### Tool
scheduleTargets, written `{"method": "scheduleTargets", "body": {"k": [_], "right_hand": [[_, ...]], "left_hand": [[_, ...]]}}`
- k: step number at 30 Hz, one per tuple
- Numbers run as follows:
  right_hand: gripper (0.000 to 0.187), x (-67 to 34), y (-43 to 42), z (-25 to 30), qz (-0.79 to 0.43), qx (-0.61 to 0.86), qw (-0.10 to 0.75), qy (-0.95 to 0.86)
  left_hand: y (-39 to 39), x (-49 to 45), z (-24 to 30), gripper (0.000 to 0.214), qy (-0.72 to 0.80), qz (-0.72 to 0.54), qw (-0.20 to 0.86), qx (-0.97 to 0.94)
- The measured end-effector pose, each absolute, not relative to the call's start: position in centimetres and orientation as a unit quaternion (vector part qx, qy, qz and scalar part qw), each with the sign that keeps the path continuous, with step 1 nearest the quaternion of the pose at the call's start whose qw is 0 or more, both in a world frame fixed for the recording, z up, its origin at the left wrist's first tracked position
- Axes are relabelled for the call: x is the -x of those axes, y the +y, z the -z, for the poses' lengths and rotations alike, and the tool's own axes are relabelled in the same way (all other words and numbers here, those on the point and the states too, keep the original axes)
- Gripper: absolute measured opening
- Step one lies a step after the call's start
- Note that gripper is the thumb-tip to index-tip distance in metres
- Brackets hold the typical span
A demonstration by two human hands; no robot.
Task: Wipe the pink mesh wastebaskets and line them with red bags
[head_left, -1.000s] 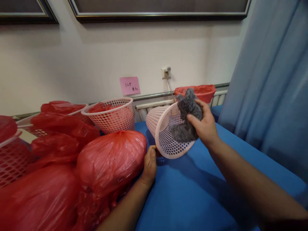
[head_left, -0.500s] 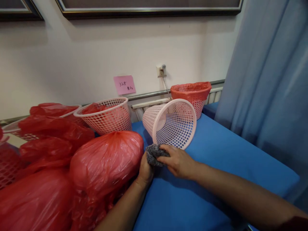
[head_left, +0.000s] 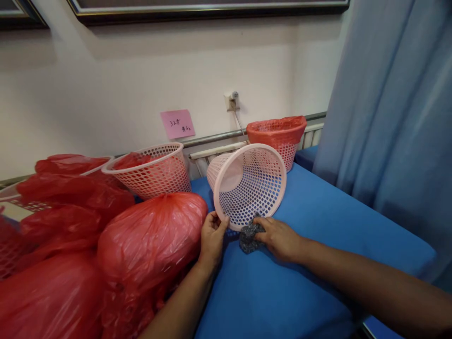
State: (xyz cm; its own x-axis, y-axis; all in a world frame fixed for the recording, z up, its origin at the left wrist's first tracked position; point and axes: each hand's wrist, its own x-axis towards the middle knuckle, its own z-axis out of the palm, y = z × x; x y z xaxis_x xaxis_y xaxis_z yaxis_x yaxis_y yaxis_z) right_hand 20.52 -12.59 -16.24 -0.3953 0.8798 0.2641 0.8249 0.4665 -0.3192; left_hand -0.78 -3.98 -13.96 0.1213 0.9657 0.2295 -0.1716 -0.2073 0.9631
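Note:
A pale pink perforated plastic wastebasket (head_left: 231, 176) lies tipped on its side, its mouth facing me. My left hand (head_left: 213, 235) pinches its rim at the lower left between thumb and fingers. In my right hand (head_left: 280, 238) is a bunched dark grey cloth (head_left: 250, 237), gripped between thumb and fingers at the bottom of the rim. Beneath both lies a blue-covered table (head_left: 275, 296). Close to my left forearm sits a full red plastic bag (head_left: 151, 235).
More red bags (head_left: 52, 296) are heaped at the left. A pink basket (head_left: 155, 176) with red plastic inside stands behind them, and a red-lined basket (head_left: 287, 153) at the back right. Blue curtain (head_left: 384, 117) hangs at the right; a radiator (head_left: 219, 151) lines the wall.
My right hand has moved the cloth rightward along the rim's bottom. The left hand, earlier beside the cloth, now grips the rim. The basket has turned slightly, its mouth facing me more.

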Motion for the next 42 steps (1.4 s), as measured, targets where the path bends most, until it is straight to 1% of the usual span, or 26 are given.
{"method": "scheduleTargets", "body": {"k": [5, 9, 10, 12, 15, 21, 23, 24, 27, 29, 31, 34, 36, 38, 40, 42], "right_hand": [[0.039, -24.1, -12.1, 16.3, -0.091, 0.558, 0.207, -0.799], [0.038, -27.5, -11.9, 17.4, -0.091, 0.623, 0.254, -0.734], [0.037, -28.3, -11.8, 17.7, -0.093, 0.650, 0.274, -0.703], [0.038, -29.6, -11.5, 18.1, -0.115, 0.712, 0.342, -0.602], [0.046, -30.6, -10.5, 18.2, -0.161, 0.758, 0.444, -0.450], [0.051, -30.7, -7.6, 16.4, -0.210, 0.733, 0.531, -0.369], [0.055, -31.3, -6.5, 14.4, -0.185, 0.726, 0.561, -0.353], [0.056, -31.7, -5.9, 13.1, -0.153, 0.724, 0.575, -0.350], [0.054, -31.9, -4.1, 8.2, 0.001, 0.688, 0.608, -0.397], [0.051, -30.6, -3.2, 4.9, 0.065, 0.633, 0.602, -0.482], [0.050, -27.9, -2.9, 2.4, 0.096, 0.571, 0.587, -0.566], [0.057, -22.8, -3.8, 0.6, 0.117, 0.472, 0.531, -0.694], [0.057, -19.8, -5.0, 1.1, 0.122, 0.418, 0.466, -0.770], [0.050, -17.8, -6.5, 2.8, 0.116, 0.389, 0.405, -0.819], [0.043, -16.8, -8.0, 5.4, 0.096, 0.389, 0.357, -0.844], [0.044, -16.5, -9.4, 8.4, 0.072, 0.405, 0.306, -0.859]], "left_hand": [[-3.8, 1.3, 13.7, 0.037, 0.364, -0.564, 0.507, -0.541], [-3.9, 1.3, 13.7, 0.035, 0.366, -0.565, 0.499, -0.546], [-3.9, 1.3, 13.8, 0.034, 0.369, -0.564, 0.494, -0.549], [-4.0, 1.3, 13.7, 0.032, 0.371, -0.565, 0.484, -0.556], [-4.0, 1.2, 13.7, 0.030, 0.369, -0.564, 0.474, -0.567], [-4.0, 1.4, 13.9, 0.023, 0.354, -0.568, 0.423, -0.611], [-4.0, 1.4, 14.1, 0.020, 0.347, -0.564, 0.398, -0.635], [-4.1, 1.4, 14.2, 0.019, 0.345, -0.562, 0.387, -0.645], [-4.1, 1.1, 14.2, 0.019, 0.346, -0.561, 0.360, -0.661], [-4.1, 1.0, 14.2, 0.019, 0.350, -0.561, 0.346, -0.666], [-4.1, 1.0, 14.0, 0.019, 0.351, -0.559, 0.338, -0.671], [-4.1, 1.2, 13.7, 0.019, 0.344, -0.549, 0.344, -0.680], [-3.9, 1.4, 13.6, 0.020, 0.336, -0.540, 0.377, -0.673], [-3.7, 1.6, 13.5, 0.025, 0.326, -0.539, 0.447, -0.635], [-3.6, 1.8, 13.4, 0.032, 0.313, -0.544, 0.528, -0.572], [-3.6, 2.0, 13.3, 0.037, 0.306, -0.542, 0.590, -0.515]]}}
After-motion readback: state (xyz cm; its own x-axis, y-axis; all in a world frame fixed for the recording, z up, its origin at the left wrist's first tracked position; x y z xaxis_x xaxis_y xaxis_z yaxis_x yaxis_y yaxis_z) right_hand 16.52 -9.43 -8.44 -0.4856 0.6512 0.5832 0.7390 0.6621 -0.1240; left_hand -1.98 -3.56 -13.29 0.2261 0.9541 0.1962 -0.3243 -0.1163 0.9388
